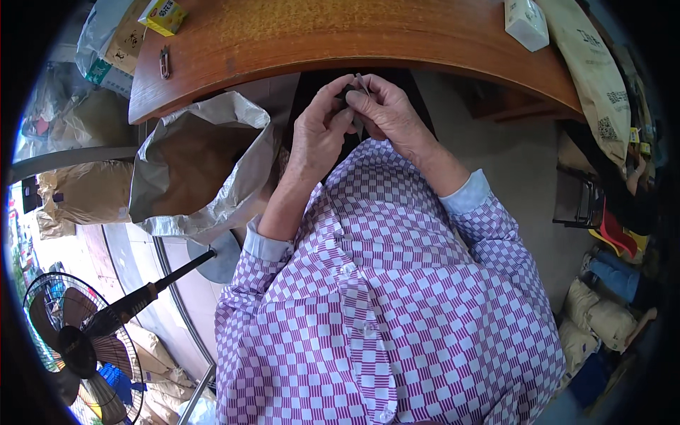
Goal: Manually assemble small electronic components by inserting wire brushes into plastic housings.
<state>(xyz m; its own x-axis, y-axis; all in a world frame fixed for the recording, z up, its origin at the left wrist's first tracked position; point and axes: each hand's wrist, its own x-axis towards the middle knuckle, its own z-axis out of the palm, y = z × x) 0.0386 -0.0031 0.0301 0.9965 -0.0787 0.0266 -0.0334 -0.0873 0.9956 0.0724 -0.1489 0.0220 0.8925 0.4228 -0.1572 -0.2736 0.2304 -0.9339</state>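
Observation:
My left hand [319,133] and my right hand [398,119] meet in front of my lap, just off the near edge of the wooden table [340,35]. Both are closed, with thumbs and fingertips pinched together. A thin greyish sliver [362,83] sticks up between the right fingertips. Something dark shows between the two hands, but the fingers hide most of it and its kind cannot be made out. A pair of small thread snips [165,62] lies on the table's left end.
A large open sack [202,166] stands left of my left arm. On the table are a yellow box [163,16] and a white tissue pack [526,25]. A paper bag [595,78] hangs over the right end. A black fan [78,352] stands lower left; filled sacks [598,319] lie lower right.

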